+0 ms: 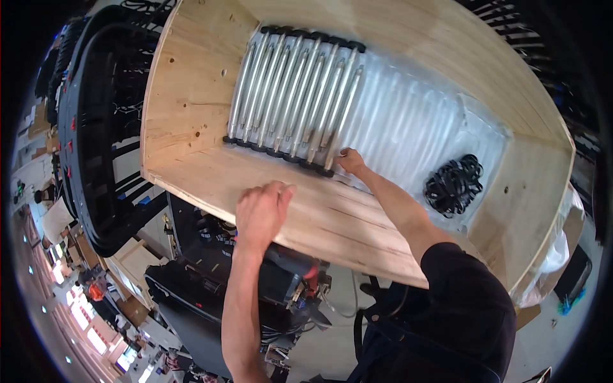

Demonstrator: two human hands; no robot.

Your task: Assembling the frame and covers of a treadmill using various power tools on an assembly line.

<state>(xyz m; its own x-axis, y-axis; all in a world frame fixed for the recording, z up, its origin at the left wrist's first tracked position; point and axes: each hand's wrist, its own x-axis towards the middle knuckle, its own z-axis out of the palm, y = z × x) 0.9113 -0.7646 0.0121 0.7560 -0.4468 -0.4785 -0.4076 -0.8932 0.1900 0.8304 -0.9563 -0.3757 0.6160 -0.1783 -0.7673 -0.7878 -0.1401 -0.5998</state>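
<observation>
In a long wooden crate, a row of several metal rods lies side by side, with black round end pieces along both ends of the row. My right hand reaches into the crate, its fingers closed beside the lower end of the rightmost rod. Whether they grip that rod or something else cannot be made out. Over the crate's near wall is my left hand, thumb apart and fingers loosely bent, with nothing seen in it. Clear plastic wrapping covers the crate bottom right of the rods.
A bundle of black straps lies on the plastic at the crate's right. Outside the near wall are dark equipment and cables. A black frame stands beyond the left wall. White plastic hangs outside the right end.
</observation>
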